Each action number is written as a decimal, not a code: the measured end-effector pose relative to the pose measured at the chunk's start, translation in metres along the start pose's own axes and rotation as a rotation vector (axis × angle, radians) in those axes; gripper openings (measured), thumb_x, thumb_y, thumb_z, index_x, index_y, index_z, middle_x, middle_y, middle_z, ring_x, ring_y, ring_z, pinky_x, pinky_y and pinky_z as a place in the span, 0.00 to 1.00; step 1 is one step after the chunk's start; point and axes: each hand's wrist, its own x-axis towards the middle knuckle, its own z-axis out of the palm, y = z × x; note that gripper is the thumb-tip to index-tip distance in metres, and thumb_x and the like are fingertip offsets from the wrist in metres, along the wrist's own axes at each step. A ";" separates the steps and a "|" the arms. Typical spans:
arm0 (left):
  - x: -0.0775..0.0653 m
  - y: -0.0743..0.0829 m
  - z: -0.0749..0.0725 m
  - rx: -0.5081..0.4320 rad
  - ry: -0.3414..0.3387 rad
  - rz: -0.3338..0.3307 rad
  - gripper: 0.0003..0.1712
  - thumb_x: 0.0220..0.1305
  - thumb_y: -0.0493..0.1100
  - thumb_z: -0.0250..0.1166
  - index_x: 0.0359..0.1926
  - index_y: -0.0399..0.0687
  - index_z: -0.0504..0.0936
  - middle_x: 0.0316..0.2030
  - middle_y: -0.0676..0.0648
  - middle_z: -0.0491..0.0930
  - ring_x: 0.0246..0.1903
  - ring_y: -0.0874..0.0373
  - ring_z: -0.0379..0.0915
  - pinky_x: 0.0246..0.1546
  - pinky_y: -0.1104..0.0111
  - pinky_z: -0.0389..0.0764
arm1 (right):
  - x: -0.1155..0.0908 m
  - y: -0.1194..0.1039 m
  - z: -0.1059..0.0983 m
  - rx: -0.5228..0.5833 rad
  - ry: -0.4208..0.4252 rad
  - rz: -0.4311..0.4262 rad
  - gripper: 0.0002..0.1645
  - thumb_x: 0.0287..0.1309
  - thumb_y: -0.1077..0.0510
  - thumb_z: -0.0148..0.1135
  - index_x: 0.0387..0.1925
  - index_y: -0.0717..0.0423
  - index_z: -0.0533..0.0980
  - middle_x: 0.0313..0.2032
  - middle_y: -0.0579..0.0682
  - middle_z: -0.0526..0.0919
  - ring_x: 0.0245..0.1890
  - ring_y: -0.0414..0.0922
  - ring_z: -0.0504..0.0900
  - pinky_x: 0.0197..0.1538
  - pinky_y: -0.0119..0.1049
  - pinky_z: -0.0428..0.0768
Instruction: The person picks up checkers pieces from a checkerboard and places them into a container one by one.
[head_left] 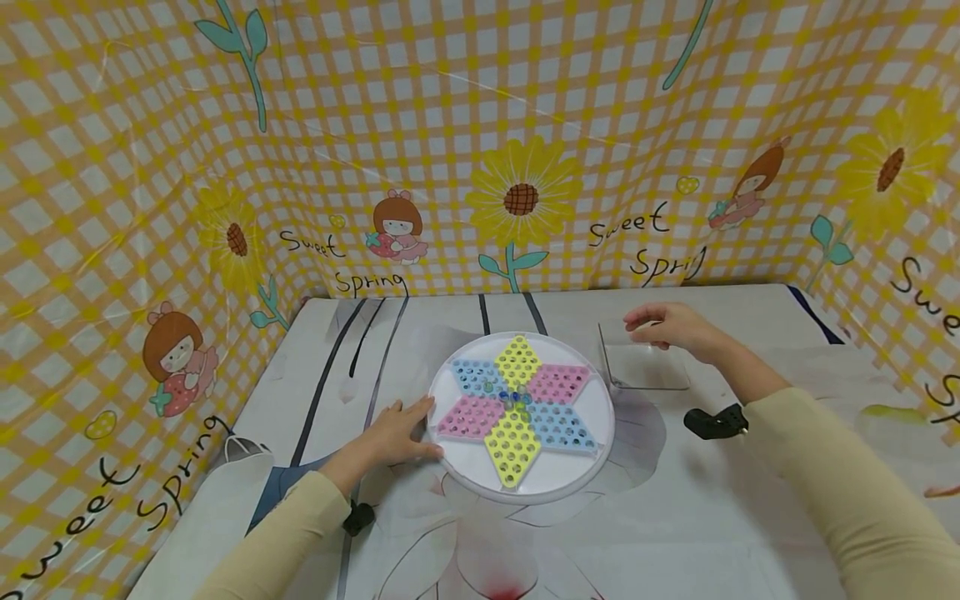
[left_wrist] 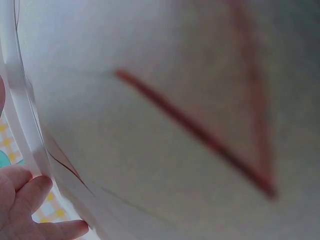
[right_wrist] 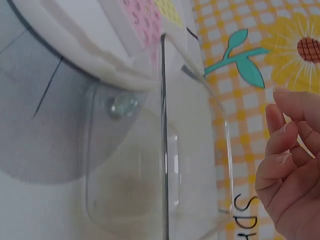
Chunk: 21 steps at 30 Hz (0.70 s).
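Clear box (right_wrist: 135, 170); corner marble (right_wrist: 130, 104) distinct only from right wrist. Right grip (head_left: 669, 328) loosely curled, empty; left grip (head_left: 396, 431) spread, touching board (head_left: 463, 457).

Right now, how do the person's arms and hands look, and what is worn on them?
The left sleeve and right sleeve are long, plain and pale beige. A small black device shows beside each. The left hand and right hand are ungloved, with no visible rings.
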 end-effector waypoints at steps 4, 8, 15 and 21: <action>-0.001 0.001 -0.001 -0.002 0.005 -0.004 0.53 0.49 0.65 0.64 0.70 0.49 0.53 0.69 0.46 0.52 0.65 0.29 0.43 0.59 0.37 0.52 | 0.003 -0.012 0.011 -0.019 -0.008 -0.030 0.26 0.56 0.52 0.61 0.52 0.63 0.71 0.48 0.61 0.75 0.33 0.43 0.72 0.31 0.32 0.73; -0.002 0.002 -0.001 -0.001 0.003 -0.007 0.53 0.49 0.65 0.64 0.70 0.49 0.53 0.69 0.47 0.52 0.65 0.30 0.43 0.59 0.37 0.52 | 0.008 -0.019 0.024 -0.004 -0.025 -0.061 0.24 0.56 0.54 0.60 0.51 0.63 0.72 0.47 0.61 0.76 0.36 0.48 0.75 0.33 0.34 0.75; -0.001 0.001 -0.001 0.007 0.008 -0.004 0.53 0.49 0.65 0.64 0.70 0.50 0.53 0.69 0.47 0.52 0.65 0.30 0.44 0.58 0.37 0.53 | 0.011 -0.031 0.044 0.034 -0.042 -0.099 0.24 0.54 0.54 0.62 0.51 0.62 0.72 0.48 0.63 0.76 0.39 0.51 0.76 0.36 0.37 0.77; -0.002 0.002 -0.001 0.012 0.006 0.014 0.52 0.50 0.64 0.64 0.70 0.48 0.53 0.69 0.46 0.53 0.64 0.29 0.44 0.59 0.38 0.53 | 0.012 -0.036 0.059 0.037 -0.080 -0.109 0.24 0.54 0.55 0.62 0.51 0.62 0.72 0.48 0.61 0.76 0.40 0.52 0.77 0.35 0.35 0.76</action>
